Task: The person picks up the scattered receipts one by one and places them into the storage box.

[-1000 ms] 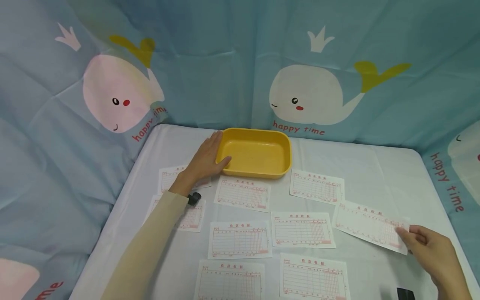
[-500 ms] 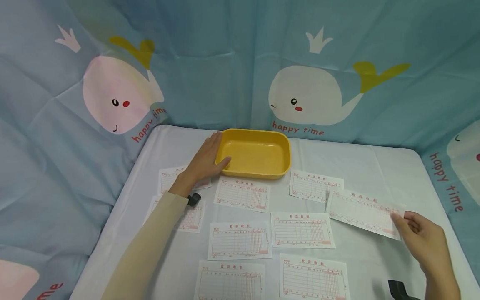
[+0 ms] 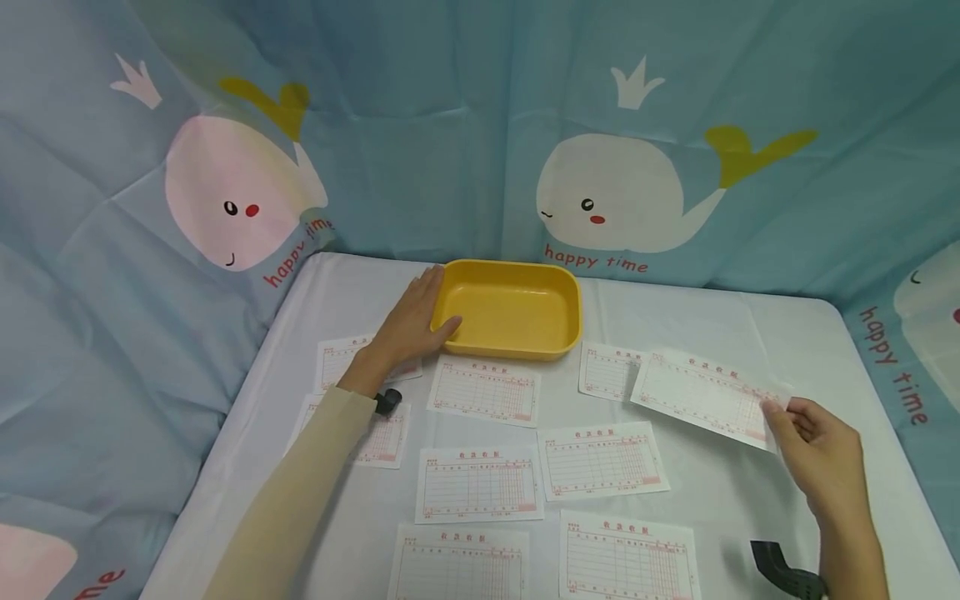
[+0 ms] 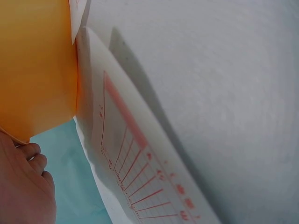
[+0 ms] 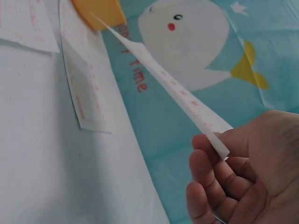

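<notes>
At the back of the table, my left hand (image 3: 408,321) holds the left side of a yellow tray (image 3: 566,346). Its fingers lie along the outside and its thumb reaches over the rim. My right hand (image 3: 821,450) pinches the right end of a receipt slip (image 3: 705,396) between thumb and fingers. The held slip (image 5: 187,100) is raised off the table, edge-on in the right wrist view. From the head it partly covers another receipt slip (image 3: 603,371) lying beneath. Near the tray, the left wrist view shows a receipt slip (image 4: 126,144) with a lifted edge.
Several more printed slips lie spread on the white tablecloth (image 3: 787,333), among them a middle slip (image 3: 603,460) and a front slip (image 3: 628,558). My left forearm (image 3: 300,492) passes over two slips at the left. A blue whale-print curtain (image 3: 420,167) stands behind the table.
My right hand has moved left and away from me, carrying the receipt slip upward over its neighbour. The middle slip has turned slightly. My left hand and the tray stay put.
</notes>
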Demonstrator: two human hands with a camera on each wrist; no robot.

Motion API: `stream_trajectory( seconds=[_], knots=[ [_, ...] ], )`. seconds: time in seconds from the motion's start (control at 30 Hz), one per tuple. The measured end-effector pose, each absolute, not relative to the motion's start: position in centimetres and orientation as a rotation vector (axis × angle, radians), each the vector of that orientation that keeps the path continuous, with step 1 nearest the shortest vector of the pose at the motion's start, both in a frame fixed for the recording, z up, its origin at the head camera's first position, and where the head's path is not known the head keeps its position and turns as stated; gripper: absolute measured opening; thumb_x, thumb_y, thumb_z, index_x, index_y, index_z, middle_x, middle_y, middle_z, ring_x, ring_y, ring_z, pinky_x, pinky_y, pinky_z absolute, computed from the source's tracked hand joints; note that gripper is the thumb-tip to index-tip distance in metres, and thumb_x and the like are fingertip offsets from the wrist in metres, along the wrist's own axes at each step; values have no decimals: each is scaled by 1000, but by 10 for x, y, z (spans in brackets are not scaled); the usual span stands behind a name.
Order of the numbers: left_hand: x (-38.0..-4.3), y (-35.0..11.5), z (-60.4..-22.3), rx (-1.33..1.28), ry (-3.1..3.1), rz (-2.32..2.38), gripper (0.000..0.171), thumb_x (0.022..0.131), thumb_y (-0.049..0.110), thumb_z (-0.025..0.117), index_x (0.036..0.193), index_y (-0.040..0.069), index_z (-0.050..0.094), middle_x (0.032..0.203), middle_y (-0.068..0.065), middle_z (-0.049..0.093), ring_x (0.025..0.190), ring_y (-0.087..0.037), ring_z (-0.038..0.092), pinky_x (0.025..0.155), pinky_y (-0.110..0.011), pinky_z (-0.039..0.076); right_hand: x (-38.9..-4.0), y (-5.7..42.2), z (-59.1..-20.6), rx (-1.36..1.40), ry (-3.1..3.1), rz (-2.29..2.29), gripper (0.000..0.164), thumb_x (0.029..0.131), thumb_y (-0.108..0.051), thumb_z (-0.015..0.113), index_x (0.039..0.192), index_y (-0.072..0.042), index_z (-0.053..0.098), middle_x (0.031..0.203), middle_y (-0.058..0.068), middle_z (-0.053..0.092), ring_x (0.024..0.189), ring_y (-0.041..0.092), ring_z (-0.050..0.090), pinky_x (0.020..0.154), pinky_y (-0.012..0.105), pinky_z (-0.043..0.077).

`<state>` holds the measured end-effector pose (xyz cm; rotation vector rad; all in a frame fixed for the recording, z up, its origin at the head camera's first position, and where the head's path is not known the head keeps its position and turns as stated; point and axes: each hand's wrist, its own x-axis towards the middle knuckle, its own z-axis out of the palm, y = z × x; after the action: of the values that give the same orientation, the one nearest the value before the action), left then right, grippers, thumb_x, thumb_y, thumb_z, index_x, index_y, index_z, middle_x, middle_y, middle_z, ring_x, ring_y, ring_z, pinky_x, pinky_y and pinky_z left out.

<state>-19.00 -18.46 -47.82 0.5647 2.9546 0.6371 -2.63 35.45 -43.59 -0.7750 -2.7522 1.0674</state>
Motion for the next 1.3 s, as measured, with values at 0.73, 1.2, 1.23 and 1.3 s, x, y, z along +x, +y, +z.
stream_trajectory(
  seconds=[0.73, 1.2, 1.23, 1.3],
  knots=[
    [-191, -184, -480, 569, 2958, 645, 96, 105, 59, 45, 171, 9, -4, 181, -12, 5, 169, -28, 6, 138, -47, 6, -73, 300, -434, -506, -2699, 1324, 50, 106, -39, 61, 132, 3, 66, 95, -17, 63, 81, -2, 60, 64, 13, 51],
    [-190, -188, -482, 558, 2965, 643, 95, 106, 57, 47, 171, 9, -3, 181, -10, 6, 169, -26, 7, 138, -45, 7, -116, 255, -432, -338, -2728, 1482, 50, 105, -47, 62, 125, -2, 69, 83, -20, 66, 78, 8, 58, 66, 22, 48],
    [-191, -188, -482, 562, 2963, 651, 96, 105, 57, 47, 171, 9, -3, 181, -10, 5, 169, -27, 7, 138, -45, 7, -120, 252, -432, -332, -2727, 1491, 50, 105, -47, 63, 124, -2, 70, 82, -20, 66, 77, 9, 57, 65, 22, 47],
    [-191, -187, -481, 569, 2960, 668, 96, 105, 58, 47, 171, 10, -3, 181, -10, 5, 169, -27, 6, 138, -46, 7, -127, 246, -431, -326, -2732, 1498, 50, 104, -48, 64, 123, -3, 70, 82, -20, 66, 77, 9, 57, 65, 22, 47]
  ],
)
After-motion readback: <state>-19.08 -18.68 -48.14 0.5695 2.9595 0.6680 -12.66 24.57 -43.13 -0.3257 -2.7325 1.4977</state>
